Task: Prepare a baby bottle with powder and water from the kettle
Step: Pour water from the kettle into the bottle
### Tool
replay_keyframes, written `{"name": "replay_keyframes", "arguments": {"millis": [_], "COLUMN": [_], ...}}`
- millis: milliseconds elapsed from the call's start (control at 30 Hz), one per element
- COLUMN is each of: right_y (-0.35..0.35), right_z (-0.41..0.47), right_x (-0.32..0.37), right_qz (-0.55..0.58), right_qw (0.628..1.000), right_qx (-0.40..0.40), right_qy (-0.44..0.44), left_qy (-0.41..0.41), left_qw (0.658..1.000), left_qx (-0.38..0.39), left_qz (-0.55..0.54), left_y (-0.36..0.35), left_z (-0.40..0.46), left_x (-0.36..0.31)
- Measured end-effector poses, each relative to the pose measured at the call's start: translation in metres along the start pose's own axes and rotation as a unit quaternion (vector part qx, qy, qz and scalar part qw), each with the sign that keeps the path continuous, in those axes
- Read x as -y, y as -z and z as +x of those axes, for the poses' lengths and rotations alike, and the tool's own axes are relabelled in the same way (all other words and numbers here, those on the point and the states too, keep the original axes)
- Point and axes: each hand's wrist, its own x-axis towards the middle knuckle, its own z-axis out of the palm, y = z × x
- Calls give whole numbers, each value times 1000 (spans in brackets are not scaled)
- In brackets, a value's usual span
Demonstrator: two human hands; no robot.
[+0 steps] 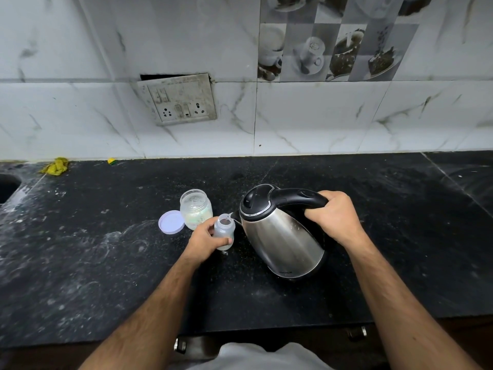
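A small translucent baby bottle [225, 228] stands upright on the black counter, its mouth uncovered, with whitish content at its bottom. My left hand [205, 240] grips it from the left. My right hand [335, 215] holds the black handle of a steel kettle [282, 236], which is tilted to the left. The kettle's spout sits right over the bottle's mouth and a thin stream of water runs into it. Behind the bottle stands an open glass jar of powder [196, 208], with its pale lilac lid [171, 222] lying flat to its left.
The black stone counter [106, 263] is smeared with white dust. A sink cut-out [8, 186] lies at the far left, near a crumpled yellow cloth [55, 166] and a small yellow scrap [112, 161]. A socket plate [181, 101] hangs on the tiled wall.
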Motion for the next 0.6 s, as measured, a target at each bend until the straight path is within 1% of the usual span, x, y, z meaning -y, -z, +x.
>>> {"name": "replay_keyframes", "arguments": {"millis": [600], "right_y": [0], "right_z": [-1], "right_x": [3], "right_qz": [-20], "right_qw": [1000], "right_qx": [-1], "right_qy": [-6], "left_qy": [26], "left_qw": [1000], "left_qx": [-7], "left_qz": [5], "left_y": [-5], "left_z": [6], "left_x": [14]}}
